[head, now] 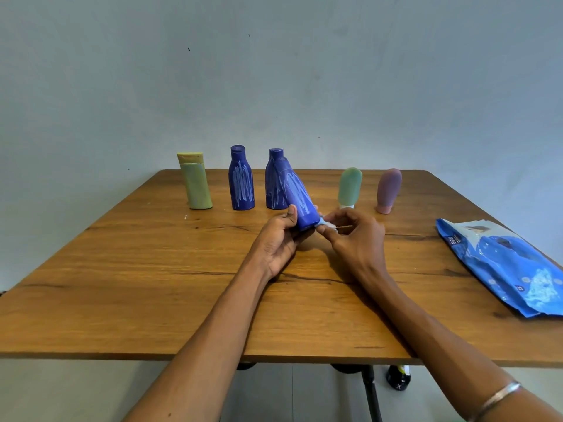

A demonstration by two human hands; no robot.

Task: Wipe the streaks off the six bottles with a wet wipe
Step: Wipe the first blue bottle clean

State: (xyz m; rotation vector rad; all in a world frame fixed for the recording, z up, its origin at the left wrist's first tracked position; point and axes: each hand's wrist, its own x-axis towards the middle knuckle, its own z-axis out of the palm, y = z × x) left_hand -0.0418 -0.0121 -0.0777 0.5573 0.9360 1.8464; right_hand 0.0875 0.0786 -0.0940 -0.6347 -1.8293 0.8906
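Two bare forearms reach in from 6 o'clock over a wooden table (122, 284), a thin bangle (499, 397) on the right wrist. At centre, the left hand (278, 242) holds a blue bottle (297, 197) tilted, neck leaning away toward 11 o'clock; its thumb and curled fingers wrap the base. White scribbled streaks cover the side. The right hand (355, 239) pinches a small bunched wet wipe (327, 224) between thumb and fingertips and presses it against the bottle's lower edge at 3 o'clock of the base.

Five more bottles stand in a row toward 12 o'clock: a yellow-green bottle (195, 182) at 10 o'clock, a second blue bottle (241, 179) beside it with streaks, a third blue bottle (274, 181) partly hidden behind the held one, then a green tube (349, 185) and a pink tube (388, 190) toward 1 o'clock, both cap-down. A blue wipes pack (502, 266) lies at 3 o'clock.

Judging by the easy one-handed hold, the bottle is probably light, stiff plastic. A damp, smooth surface may turn slippery, so gripping round the wide base, or the neck when cleaning the bottom, seems safest. Little appears wiped yet.
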